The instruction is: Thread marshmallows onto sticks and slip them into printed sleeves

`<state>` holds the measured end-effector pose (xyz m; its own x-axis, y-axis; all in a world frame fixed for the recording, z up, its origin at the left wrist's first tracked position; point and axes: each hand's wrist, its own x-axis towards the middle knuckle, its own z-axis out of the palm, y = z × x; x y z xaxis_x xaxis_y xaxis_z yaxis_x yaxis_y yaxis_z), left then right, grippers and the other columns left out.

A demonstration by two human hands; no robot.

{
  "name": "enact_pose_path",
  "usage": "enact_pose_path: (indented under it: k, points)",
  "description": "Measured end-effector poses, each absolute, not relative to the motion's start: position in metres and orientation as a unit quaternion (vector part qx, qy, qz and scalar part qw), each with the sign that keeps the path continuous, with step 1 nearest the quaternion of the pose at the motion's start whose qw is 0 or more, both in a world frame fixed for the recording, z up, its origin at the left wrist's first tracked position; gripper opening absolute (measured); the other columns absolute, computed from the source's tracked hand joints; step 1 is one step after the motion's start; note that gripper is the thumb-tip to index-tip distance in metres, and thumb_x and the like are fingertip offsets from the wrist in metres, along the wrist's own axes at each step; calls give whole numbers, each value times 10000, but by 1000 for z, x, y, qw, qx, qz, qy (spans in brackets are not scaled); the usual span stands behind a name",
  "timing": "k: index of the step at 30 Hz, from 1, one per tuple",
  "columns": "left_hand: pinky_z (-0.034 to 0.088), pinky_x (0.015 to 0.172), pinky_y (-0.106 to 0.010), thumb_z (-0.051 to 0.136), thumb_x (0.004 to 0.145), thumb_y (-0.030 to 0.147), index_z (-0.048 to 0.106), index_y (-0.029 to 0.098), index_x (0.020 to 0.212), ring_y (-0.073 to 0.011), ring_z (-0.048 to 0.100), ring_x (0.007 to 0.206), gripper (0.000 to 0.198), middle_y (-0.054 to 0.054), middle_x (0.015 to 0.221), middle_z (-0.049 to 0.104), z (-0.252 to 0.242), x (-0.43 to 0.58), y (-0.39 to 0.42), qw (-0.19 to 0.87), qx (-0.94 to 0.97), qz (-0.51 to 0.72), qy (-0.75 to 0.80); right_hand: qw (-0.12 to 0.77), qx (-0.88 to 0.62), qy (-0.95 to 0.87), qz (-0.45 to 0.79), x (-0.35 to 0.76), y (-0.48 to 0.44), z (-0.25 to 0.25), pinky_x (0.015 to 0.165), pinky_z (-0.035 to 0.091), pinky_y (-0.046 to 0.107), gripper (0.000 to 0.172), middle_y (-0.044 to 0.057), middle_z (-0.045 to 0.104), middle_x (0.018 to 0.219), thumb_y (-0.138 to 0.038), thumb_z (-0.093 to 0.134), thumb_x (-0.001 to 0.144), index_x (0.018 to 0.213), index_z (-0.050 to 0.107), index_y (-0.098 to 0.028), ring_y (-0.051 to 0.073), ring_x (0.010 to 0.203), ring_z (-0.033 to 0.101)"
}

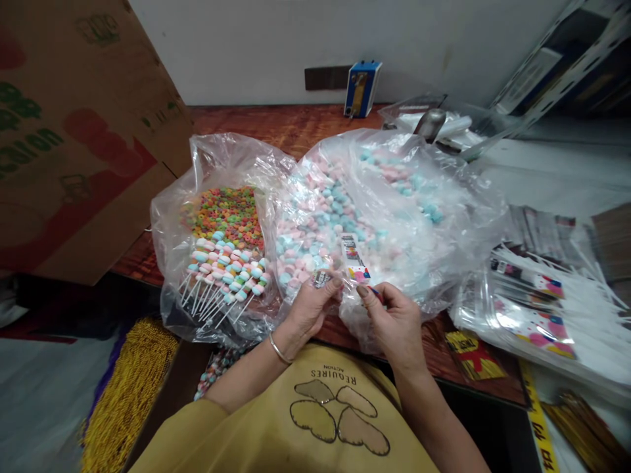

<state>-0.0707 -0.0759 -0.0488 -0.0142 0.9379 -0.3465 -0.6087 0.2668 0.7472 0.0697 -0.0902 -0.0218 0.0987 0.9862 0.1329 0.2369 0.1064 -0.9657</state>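
In front of my chest, both hands pinch a small clear plastic packet with dark print and coloured spots. My left hand, a bangle on its wrist, has thumb and fingers closed on the packet's left side. My right hand is closed on its right side. Whether anything is inside the packet cannot be made out. Behind it lies a big clear bag of pink, blue and white marshmallows. To the left, marshmallow sticks are piled on another clear bag holding colourful ring-shaped pieces.
Stacks of printed clear packets lie at the right, with a bundle of gold twist ties near the table edge. A large cardboard box stands left. A blue device is at the back by the wall.
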Motion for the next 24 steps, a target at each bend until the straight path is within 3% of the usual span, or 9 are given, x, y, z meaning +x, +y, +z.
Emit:
enact_pose_path:
  k: [2, 4, 6, 8, 10, 13, 16, 20, 24]
  points:
    - [438, 576, -218, 985, 518, 405, 620, 160, 744, -77, 536, 576, 494, 45, 643, 597, -49, -72, -75, 685, 167, 577, 412, 494, -550, -553, 384, 71, -92, -22, 534, 323, 257, 494, -60, 358, 550, -484, 687, 896, 559, 448, -214, 109, 545, 345]
    - [430, 552, -203, 1006, 468, 377, 594, 158, 702, -64, 516, 556, 522, 54, 622, 582, -47, -72, -74, 696, 106, 589, 397, 511, -548, -532, 395, 72, -94, -23, 547, 364, 260, 441, -42, 452, 576, -513, 630, 940, 633, 560, -205, 121, 555, 423]
    - [427, 541, -194, 1015, 450, 357, 584, 157, 690, -56, 500, 548, 532, 59, 618, 576, -45, -73, -73, 716, 44, 591, 370, 539, -541, -512, 393, 75, -98, -25, 604, 434, 272, 346, -8, 593, 709, -503, 574, 986, 873, 700, -201, 141, 620, 529]
    - [427, 536, -190, 1019, 447, 331, 585, 156, 684, -53, 493, 541, 525, 63, 609, 569, -44, -75, -71, 727, 2, 591, 350, 563, -527, -520, 367, 77, -102, -25, 699, 487, 300, 287, 20, 658, 876, -456, 578, 999, 1104, 713, -226, 159, 725, 601]
    - [435, 539, -193, 1021, 440, 318, 595, 155, 686, -55, 495, 540, 517, 64, 607, 572, -44, -76, -71, 730, -19, 594, 339, 573, -508, -551, 332, 78, -106, -26, 790, 505, 335, 261, 35, 664, 980, -407, 601, 994, 1179, 695, -249, 180, 833, 632]
    - [446, 551, -199, 1019, 440, 317, 610, 154, 688, -59, 504, 546, 506, 60, 620, 585, -47, -77, -70, 733, -28, 593, 331, 573, -490, -582, 306, 76, -110, -25, 864, 511, 371, 239, 51, 661, 1075, -369, 616, 985, 1188, 687, -264, 201, 935, 647]
    - [440, 554, -201, 1016, 450, 329, 616, 155, 687, -62, 514, 551, 497, 57, 627, 592, -49, -77, -70, 716, 0, 614, 333, 570, -499, -551, 351, 72, -108, -20, 812, 534, 347, 247, 49, 684, 1064, -389, 650, 960, 1168, 688, -262, 187, 868, 662]
    - [418, 555, -186, 1007, 482, 334, 603, 154, 672, -58, 521, 565, 482, 57, 638, 589, -46, -77, -73, 674, 90, 651, 337, 538, -500, -480, 480, 66, -100, -13, 635, 518, 278, 234, 16, 697, 828, -444, 705, 900, 948, 698, -215, 153, 671, 627]
    - [468, 635, -214, 982, 554, 318, 672, 155, 779, -83, 576, 633, 416, 26, 726, 648, -43, -77, -77, 664, 185, 628, 361, 539, -509, -495, 454, 64, -97, -17, 604, 459, 246, 242, -25, 612, 686, -410, 701, 898, 787, 645, -203, 129, 629, 559]
